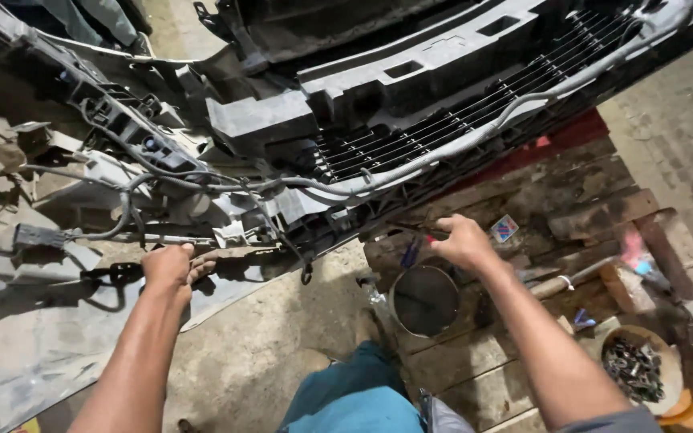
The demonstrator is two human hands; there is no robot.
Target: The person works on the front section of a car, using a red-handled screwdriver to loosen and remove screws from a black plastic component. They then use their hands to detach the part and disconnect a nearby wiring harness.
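The car bumper (58,353) lies inner side up on the concrete floor (266,361), so its wiring harness (122,216) and brackets are exposed. The left hand (168,269) is closed on a dark bracket at the bumper's near edge, seemingly steadying it. The right hand (463,242) pinches a slim tool (415,230), its tip toward the grille's (443,120) lower edge, above a round tin (424,300) on the wooden planks (475,377).

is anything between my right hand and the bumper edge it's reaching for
Nothing visible does. The right hand is already at the lower edge of the bumper, fingers around a thin dark tool. The left hand grips the bumper's trim; the wiring hangs between the hands.
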